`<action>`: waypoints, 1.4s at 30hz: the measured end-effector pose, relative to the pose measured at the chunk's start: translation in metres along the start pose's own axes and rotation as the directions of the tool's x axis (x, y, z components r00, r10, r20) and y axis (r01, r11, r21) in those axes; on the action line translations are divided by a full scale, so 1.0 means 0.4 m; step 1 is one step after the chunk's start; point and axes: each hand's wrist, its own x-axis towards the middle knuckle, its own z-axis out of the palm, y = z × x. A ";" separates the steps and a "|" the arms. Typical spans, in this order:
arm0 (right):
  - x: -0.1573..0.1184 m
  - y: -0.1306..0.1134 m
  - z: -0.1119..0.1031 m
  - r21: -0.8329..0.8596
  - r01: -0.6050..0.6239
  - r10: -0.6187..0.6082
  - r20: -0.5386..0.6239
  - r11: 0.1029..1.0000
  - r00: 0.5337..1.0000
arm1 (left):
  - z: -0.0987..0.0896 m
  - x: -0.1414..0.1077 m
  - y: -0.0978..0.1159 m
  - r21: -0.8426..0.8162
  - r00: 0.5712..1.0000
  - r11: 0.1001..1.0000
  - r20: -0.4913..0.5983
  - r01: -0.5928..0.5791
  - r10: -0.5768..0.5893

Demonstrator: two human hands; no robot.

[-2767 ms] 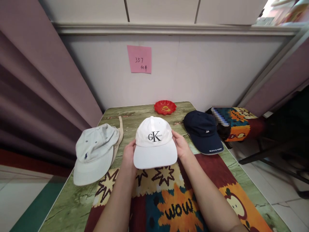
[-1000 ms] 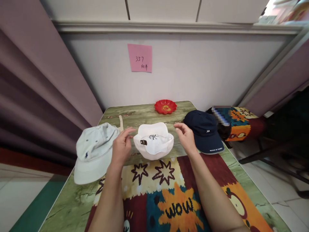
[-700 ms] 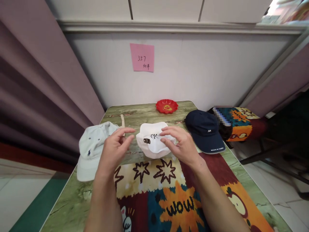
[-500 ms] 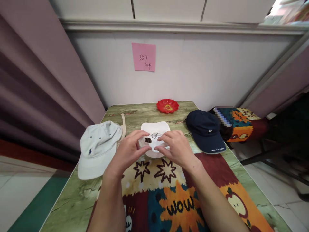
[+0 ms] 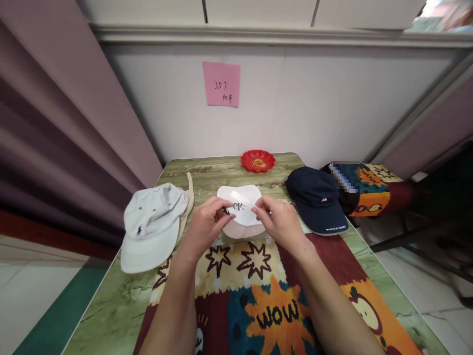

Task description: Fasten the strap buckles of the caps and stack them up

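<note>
A white item with black "CK" lettering [image 5: 239,194], apparently a cap, lies at the middle of the table, its lower edge pinkish. My left hand [image 5: 209,222] is closed in a pinch at its left side, with a small dark piece [image 5: 225,210] between the fingertips. At the right side of the lettering, my right hand [image 5: 279,219] has thumb and fingertips pressed together; what they hold is too small to tell. A pale cap [image 5: 151,222] with a small dark logo rests to the left. To the right sits a navy cap [image 5: 314,195].
Behind the white item is a red scalloped dish [image 5: 257,161]. A colourful cloth [image 5: 273,315] covers the front of the wooden-patterned table [image 5: 99,310]. On the wall hangs a pink note [image 5: 221,84]. Another patterned cloth [image 5: 369,197] and a dark chair frame stand beyond the right edge.
Both hands' fingers have closed into pinches, and my right hand has shifted slightly right. The dark piece, more exposed before, is now mostly covered by my left fingers.
</note>
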 end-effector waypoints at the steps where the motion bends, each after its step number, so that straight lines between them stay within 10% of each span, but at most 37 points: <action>1: -0.001 -0.004 -0.005 0.079 -0.022 0.024 -0.027 0.997 0.999 | 0.003 0.001 0.000 -0.011 1.000 1.000 -0.026 -0.009 0.009; 9: 0.000 -0.030 -0.005 0.712 -0.098 0.184 -0.045 0.696 0.982 | 0.054 0.007 0.037 0.113 0.970 0.993 -0.233 -0.044 0.070; 20: 0.010 -0.011 -0.008 0.690 -0.093 0.247 -0.129 0.718 0.960 | 0.087 0.004 0.077 -0.127 0.927 0.989 -0.353 0.082 -0.123; 26: 0.009 -0.003 -0.007 0.661 -0.099 0.199 -0.077 0.744 0.977 | 0.068 0.011 0.065 -0.585 0.863 0.738 -0.124 0.336 -0.491; 37: 0.017 0.043 -0.057 0.927 -0.221 0.321 0.119 0.304 0.940 | 0.041 0.012 0.071 -0.600 0.873 0.704 -0.019 0.379 -0.487; 42: 0.011 -0.003 -0.019 0.875 -0.250 0.236 0.162 0.415 0.958 | 0.048 0.012 0.059 -0.652 0.863 0.642 0.037 0.403 -0.504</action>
